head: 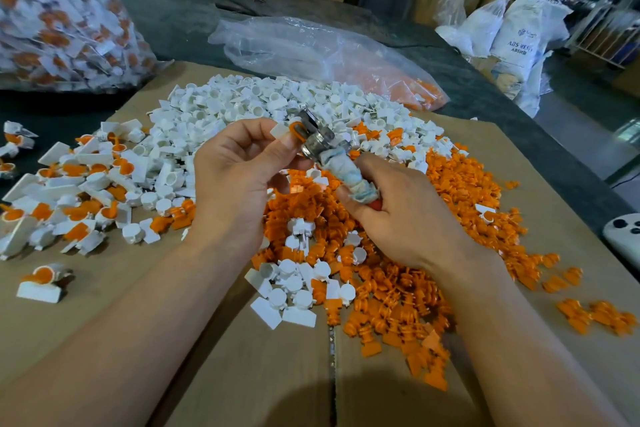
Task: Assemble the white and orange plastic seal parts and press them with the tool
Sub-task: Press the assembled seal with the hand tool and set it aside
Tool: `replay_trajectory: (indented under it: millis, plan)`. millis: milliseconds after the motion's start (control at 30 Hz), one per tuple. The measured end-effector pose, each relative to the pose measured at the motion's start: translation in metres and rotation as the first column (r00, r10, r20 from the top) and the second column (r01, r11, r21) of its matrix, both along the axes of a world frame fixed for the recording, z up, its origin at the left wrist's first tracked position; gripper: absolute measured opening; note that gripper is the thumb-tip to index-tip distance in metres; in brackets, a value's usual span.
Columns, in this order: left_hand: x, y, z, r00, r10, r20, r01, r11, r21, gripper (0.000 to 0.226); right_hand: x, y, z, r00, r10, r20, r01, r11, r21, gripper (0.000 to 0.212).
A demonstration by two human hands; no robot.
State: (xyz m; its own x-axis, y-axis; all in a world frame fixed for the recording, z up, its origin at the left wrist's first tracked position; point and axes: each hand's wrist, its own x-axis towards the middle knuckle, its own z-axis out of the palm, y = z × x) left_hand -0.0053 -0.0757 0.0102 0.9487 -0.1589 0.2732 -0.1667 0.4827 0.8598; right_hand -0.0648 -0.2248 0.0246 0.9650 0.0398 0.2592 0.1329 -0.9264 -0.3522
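Seal first: a small white plastic seal body with an orange plastic insert (289,129) sits raised above the heaps, pinched between thumb and fingers (263,135) of the left hand (235,177) and touching the round metal head of the pressing tool (317,140). The right hand (405,211) has its fingers wrapped tight round the tool's cloth-bound handle (346,177). The step looks like the press itself. Doing it well likely means keeping the insert square to the tool head and holding the white tab by its edges, fingertips out of the head's path. Below lie a heap of loose white plastic bodies (277,104), a heap of orange plastic inserts (398,281) and assembled white-and-orange seals (79,177) on the left, all on flattened brown cardboard (242,374) over the dark worktop (180,14).
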Motion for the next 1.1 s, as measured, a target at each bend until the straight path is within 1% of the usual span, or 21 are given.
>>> replay_trajectory:
  millis: [267,367,433,533,967,1100]
  plan:
    - [0.0016,0.0007,-0.0011,1.0,-0.002,-0.002,0.002,1.0,-0.025,0.009,0.0002,0.0024,-0.0019,0.999,0.027,-0.028,-0.025,0.997,0.069,0.011]
    - [0.0022,0.0011,-0.0024,1.0,0.005,-0.008,-0.005,1.0,-0.022,0.006,0.0003,0.003,-0.0024,0.999,0.022,-0.031,-0.02,0.997,0.069,0.01]
    - [0.0027,0.0009,-0.0035,1.0,0.013,-0.011,-0.013,1.0,-0.014,0.013,0.0006,0.0033,-0.003,0.999,0.018,-0.033,-0.015,0.997,0.07,0.009]
    - [0.0029,0.0007,-0.0044,1.0,0.022,-0.015,-0.022,1.0,-0.007,0.018,0.0014,0.0039,-0.004,0.999,0.01,-0.039,-0.008,0.998,0.067,0.01]
    - [0.003,0.0009,-0.0031,0.999,0.027,-0.042,-0.028,0.999,-0.028,0.02,0.0018,0.0063,-0.0057,1.0,0.0,-0.017,0.001,1.0,0.022,0.017]
    - [0.0028,0.0018,-0.0026,0.999,0.03,-0.038,-0.031,0.999,-0.022,0.019,0.0017,0.0074,-0.006,1.0,-0.004,-0.009,0.004,0.999,0.032,0.011]
